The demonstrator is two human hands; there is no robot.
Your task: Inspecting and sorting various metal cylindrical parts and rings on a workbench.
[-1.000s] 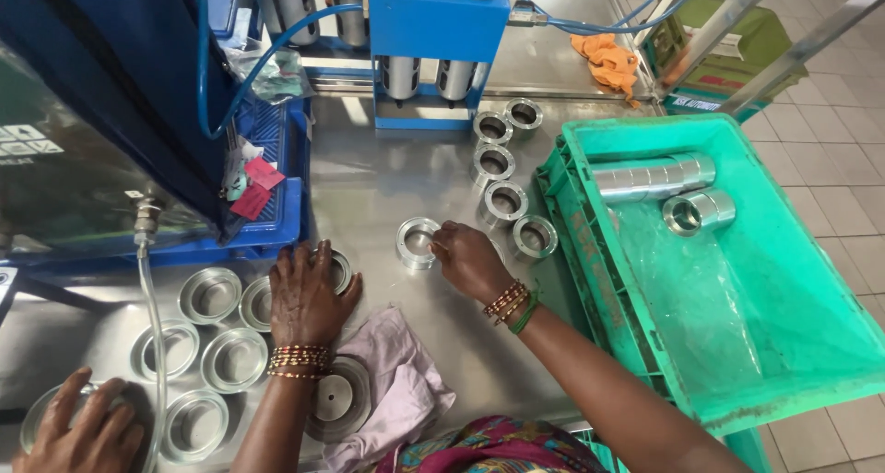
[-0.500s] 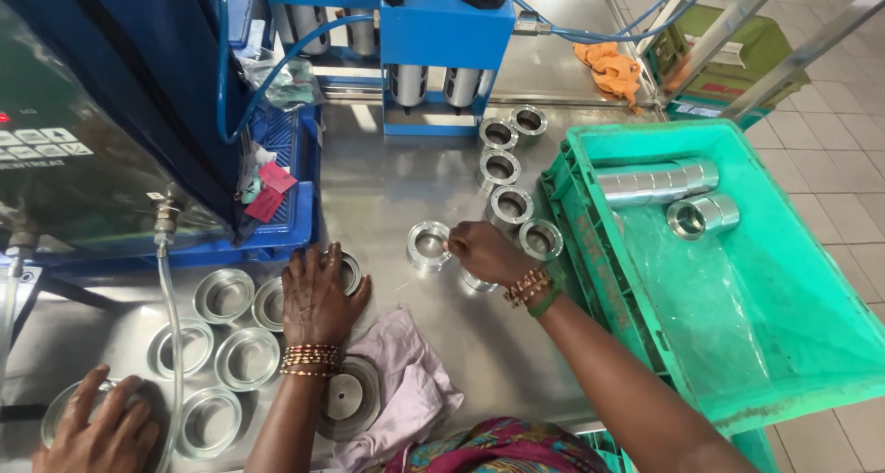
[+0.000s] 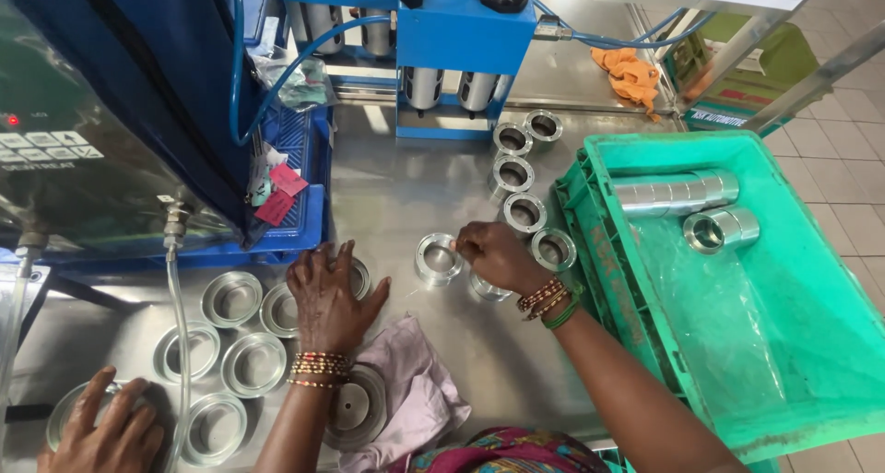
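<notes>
My right hand [image 3: 495, 254] pinches the rim of a short metal ring [image 3: 436, 258] that stands on the steel table [image 3: 396, 192]. A second ring [image 3: 486, 290] lies partly hidden under that wrist. My left hand [image 3: 330, 293] rests flat, fingers spread, over a shallow metal cup [image 3: 358, 272] of which only an edge shows. A pink cloth [image 3: 415, 390] and a round metal disc [image 3: 355, 407] lie just below the left wrist.
Several rings [image 3: 513, 173] line up toward a blue press [image 3: 466, 35]. Several shallow cups [image 3: 232, 298] sit at the left. A green crate [image 3: 784, 344] at the right holds ring stacks [image 3: 678, 193]. Another person's hand [image 3: 101, 431] covers a cup at bottom left.
My right hand has stayed on the ring and shifted it slightly. The left hand remains flat over the cup. The view has drifted a little.
</notes>
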